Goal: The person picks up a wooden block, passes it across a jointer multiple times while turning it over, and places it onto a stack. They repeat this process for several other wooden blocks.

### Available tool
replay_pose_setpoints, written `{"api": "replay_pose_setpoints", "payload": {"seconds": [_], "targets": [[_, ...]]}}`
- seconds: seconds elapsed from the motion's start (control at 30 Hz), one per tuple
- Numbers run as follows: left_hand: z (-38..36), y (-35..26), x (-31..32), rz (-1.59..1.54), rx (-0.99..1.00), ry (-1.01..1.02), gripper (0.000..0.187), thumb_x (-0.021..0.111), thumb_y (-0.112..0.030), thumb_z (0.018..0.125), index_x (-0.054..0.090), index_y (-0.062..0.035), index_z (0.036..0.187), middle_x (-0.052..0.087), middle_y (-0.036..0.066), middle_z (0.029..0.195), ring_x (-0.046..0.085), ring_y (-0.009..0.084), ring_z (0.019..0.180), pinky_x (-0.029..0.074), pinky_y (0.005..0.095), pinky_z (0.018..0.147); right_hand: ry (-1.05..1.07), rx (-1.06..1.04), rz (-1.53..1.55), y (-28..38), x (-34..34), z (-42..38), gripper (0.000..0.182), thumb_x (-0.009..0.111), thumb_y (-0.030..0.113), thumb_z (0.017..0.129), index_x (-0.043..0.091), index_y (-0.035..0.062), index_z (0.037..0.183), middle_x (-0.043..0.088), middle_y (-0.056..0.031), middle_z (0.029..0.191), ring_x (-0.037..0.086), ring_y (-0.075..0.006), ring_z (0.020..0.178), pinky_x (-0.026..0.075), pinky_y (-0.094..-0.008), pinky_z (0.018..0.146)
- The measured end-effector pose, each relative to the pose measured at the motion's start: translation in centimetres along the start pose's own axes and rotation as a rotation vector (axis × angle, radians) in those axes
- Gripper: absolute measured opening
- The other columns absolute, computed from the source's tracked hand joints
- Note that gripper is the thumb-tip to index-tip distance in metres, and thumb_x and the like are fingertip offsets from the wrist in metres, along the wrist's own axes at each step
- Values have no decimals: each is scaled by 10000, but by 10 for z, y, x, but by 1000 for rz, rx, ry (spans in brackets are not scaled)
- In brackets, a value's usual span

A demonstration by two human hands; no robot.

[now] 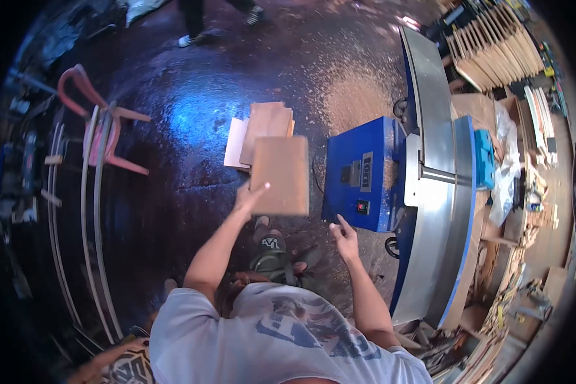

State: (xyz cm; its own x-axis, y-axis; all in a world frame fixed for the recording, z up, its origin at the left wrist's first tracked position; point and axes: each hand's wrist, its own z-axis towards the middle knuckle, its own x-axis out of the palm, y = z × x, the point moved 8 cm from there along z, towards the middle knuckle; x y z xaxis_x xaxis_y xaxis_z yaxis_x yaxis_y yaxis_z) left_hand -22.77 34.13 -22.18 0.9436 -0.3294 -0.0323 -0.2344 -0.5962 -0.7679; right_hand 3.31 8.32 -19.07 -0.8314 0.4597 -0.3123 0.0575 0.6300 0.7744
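Observation:
My left hand (251, 196) grips a flat rectangular wooden board (281, 174) by its lower left edge, with the thumb on the top face. The board is held in front of me and partly covers a stack of similar boards (267, 121) behind it. A paler panel (235, 142) juts out at the stack's left side. My right hand (345, 242) hangs in the air with fingers apart, holding nothing. It is nearest the lower corner of a blue machine cabinet (349, 163), apart from it as far as I can see.
A jointer's long metal bed (422, 256) runs along the right. Sawdust (358, 96) covers the floor beyond the cabinet. A pink chair (102, 128) and long rails (91, 224) stand left. A person's legs (195, 19) are at the top; another person's arm (99, 361) shows lower left.

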Motion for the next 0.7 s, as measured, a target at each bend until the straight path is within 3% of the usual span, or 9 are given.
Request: {"api": "replay_pose_setpoints", "payload": {"seconds": [0.17, 0.2, 0.3, 0.43, 0.53, 0.6, 0.63, 0.67, 0.7], "targets": [[190, -35, -32, 112, 146, 74, 677, 858, -303, 851, 595, -10, 1402, 713, 171, 1250, 703, 253, 1106, 564, 390, 965, -140, 193, -380, -69, -19, -34, 616, 728, 288, 971, 540, 13, 1489, 689, -31, 850, 608, -105, 796, 520, -282, 770], [221, -29, -36, 214, 149, 63, 727, 877, -321, 818, 587, -7, 1406, 710, 192, 1262, 701, 282, 1130, 557, 397, 986, -204, 231, -224, -120, -25, -51, 648, 745, 315, 948, 541, 21, 1488, 721, -68, 866, 633, -122, 799, 529, -298, 765], [273, -25, -41, 983, 188, -72, 784, 894, -324, 771, 572, -35, 1425, 691, 219, 1299, 671, 331, 1203, 521, 411, 1053, -290, 445, -367, -175, -39, -128, 673, 728, 274, 957, 481, 10, 1525, 749, -130, 975, 698, -160, 782, 563, -326, 700], [265, -27, -27, 655, 233, 206, 870, 896, -338, 754, 507, -42, 1473, 668, 222, 1349, 644, 334, 1253, 481, 407, 1101, -339, 716, -136, -210, -31, -224, 675, 721, 240, 959, 462, 28, 1545, 740, -145, 1022, 713, -190, 714, 548, -325, 561], [254, -11, -31, 497, 99, 149, 920, 886, -398, 765, 485, -3, 1493, 647, 220, 1383, 621, 334, 1286, 460, 405, 1114, -433, 816, 52, -207, -15, -273, 673, 719, 218, 957, 457, 35, 1550, 736, -146, 1016, 710, -203, 687, 553, -337, 531], [241, 0, -49, 727, 101, -34, 988, 828, -572, 787, 502, 40, 1491, 618, 231, 1411, 579, 340, 1324, 420, 416, 1136, -495, 820, 117, -214, -2, -300, 679, 728, 233, 944, 472, 28, 1539, 734, -155, 1030, 712, -198, 684, 558, -337, 527], [258, 36, -58, 666, 65, 1, 870, 801, -560, 827, 580, 39, 1418, 635, 233, 1378, 613, 331, 1244, 448, 434, 1090, -470, 814, 26, -210, 1, -310, 686, 731, 279, 937, 490, -6, 1514, 739, -172, 1010, 720, -183, 696, 564, -333, 542], [270, 73, -61, 398, 53, 195, 707, 758, -520, 886, 655, 23, 1327, 695, 213, 1235, 639, 313, 1139, 470, 442, 1038, -609, 395, -439, -209, 2, -315, 690, 726, 327, 932, 514, -27, 1485, 752, -196, 1002, 735, -195, 741, 588, -343, 628], [307, 135, -84, 319, -20, 253, 521, 721, -460, 938, 710, -21, 1219, 724, 160, 1087, 663, 290, 1013, 511, 437, 942, -621, 522, -207, -197, 11, -327, 717, 731, 382, 907, 539, -37, 1457, 757, -213, 1047, 741, -254, 849, 577, -382, 768]]}}
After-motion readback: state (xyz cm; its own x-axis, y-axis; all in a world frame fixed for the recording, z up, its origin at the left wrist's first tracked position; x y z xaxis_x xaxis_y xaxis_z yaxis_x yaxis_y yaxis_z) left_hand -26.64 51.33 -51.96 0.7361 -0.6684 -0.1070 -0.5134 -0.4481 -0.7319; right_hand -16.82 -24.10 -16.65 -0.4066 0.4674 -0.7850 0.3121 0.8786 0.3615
